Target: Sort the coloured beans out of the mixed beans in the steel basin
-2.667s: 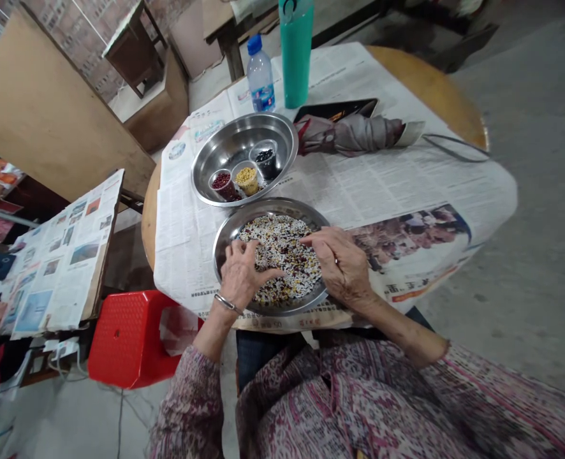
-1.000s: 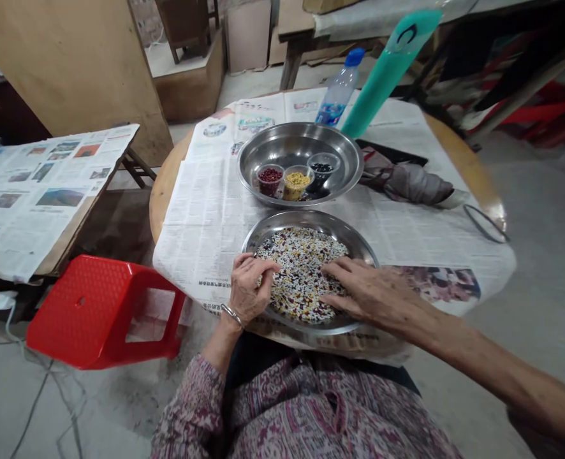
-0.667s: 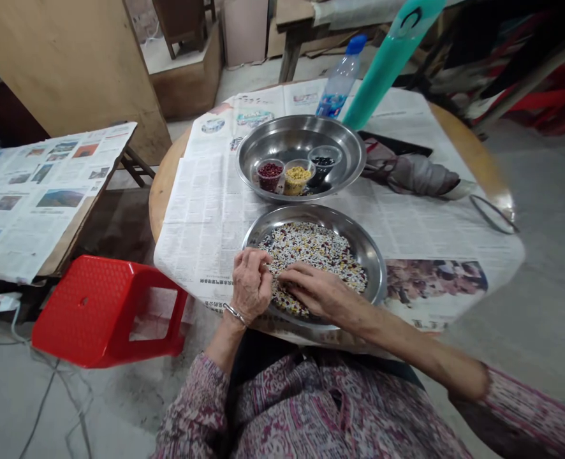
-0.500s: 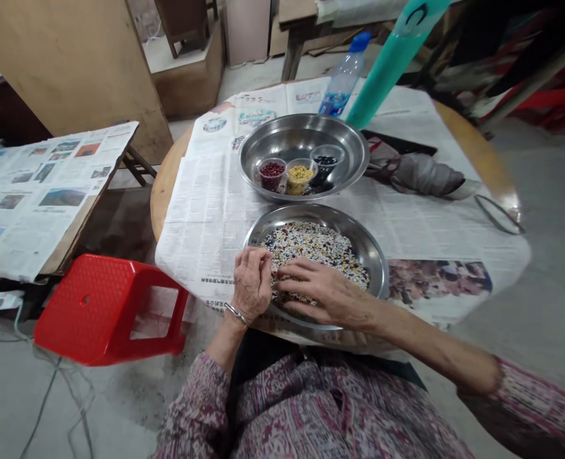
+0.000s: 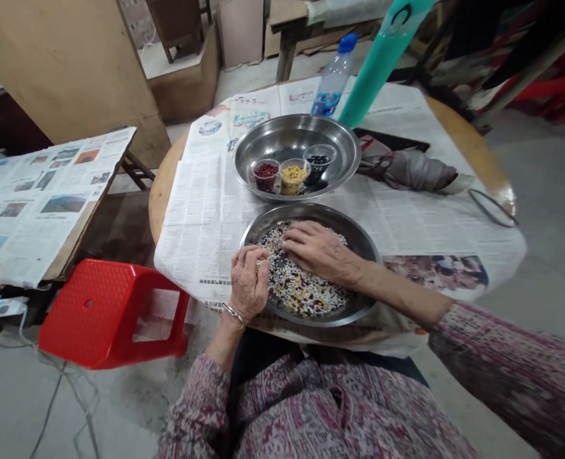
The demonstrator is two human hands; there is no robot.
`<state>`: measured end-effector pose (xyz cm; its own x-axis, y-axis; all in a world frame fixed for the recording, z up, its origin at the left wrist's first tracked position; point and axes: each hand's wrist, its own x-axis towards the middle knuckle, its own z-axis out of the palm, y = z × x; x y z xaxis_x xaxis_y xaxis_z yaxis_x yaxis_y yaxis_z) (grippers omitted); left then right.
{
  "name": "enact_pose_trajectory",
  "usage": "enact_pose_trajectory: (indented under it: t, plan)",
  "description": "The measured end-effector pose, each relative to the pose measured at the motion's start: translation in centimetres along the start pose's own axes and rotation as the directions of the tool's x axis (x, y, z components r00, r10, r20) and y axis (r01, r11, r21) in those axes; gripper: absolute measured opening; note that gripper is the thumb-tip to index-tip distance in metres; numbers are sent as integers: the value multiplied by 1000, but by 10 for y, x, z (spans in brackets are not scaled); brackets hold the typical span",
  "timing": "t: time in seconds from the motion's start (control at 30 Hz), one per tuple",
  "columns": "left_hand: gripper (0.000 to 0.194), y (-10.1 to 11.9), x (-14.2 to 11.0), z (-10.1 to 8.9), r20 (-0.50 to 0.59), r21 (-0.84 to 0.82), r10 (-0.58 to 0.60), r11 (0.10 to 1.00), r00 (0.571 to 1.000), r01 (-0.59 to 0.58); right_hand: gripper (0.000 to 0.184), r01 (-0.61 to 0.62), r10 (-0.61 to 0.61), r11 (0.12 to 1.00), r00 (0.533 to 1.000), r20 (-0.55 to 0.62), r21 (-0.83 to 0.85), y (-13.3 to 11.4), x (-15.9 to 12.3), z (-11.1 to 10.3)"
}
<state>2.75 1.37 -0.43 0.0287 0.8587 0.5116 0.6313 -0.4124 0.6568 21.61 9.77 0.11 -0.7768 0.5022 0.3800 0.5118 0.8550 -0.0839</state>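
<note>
Right hand [image 5: 323,255] is fingers-down in mixed white, yellow, dark red and black grains [image 5: 308,299] in the near steel basin [image 5: 363,245], left hand [image 5: 249,284] curled at its rim (can't tell if it's pinching anything). The far basin [image 5: 282,138] holds red [image 5: 266,178], yellow [image 5: 293,178] and black cupfuls [image 5: 319,166].

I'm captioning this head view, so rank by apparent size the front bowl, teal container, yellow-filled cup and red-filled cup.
1. Front bowl
2. Teal container, top cut off
3. Yellow-filled cup and red-filled cup: too alike to rank
</note>
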Motion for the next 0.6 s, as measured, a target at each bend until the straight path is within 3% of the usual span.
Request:
enact_pose_trajectory:
  t: [0.13, 0.23, 0.3, 0.4, 0.6]
  plan:
    - [17, -1, 1, 0, 4, -3, 2, 1000, 1000, -2, 23, -272, 278, 960, 955, -101, 68, 20, -11, 0]
    - [14, -2, 1, 1, -3, -5, 27, 1000, 1000, -27, 33, -364, 368, 930, 926, -89, 54, 15, -12, 4]
    - [15, -2, 1, 2, -6, -1, 38, 999, 999, -38, 34, -337, 340, 938, 940, -37, 76, 5, -12, 5]
    - [15, -2, 1, 2, 5, 17, 29, 999, 1000, -29, 20, -224, 217, 953, 975, 54, 204, -14, -13, 0]
    - [16, -2, 0, 1, 15, 19, 23, 1000, 1000, -23, 20, -77, 11, 909, 987, 161, 410, -41, -33, -34]
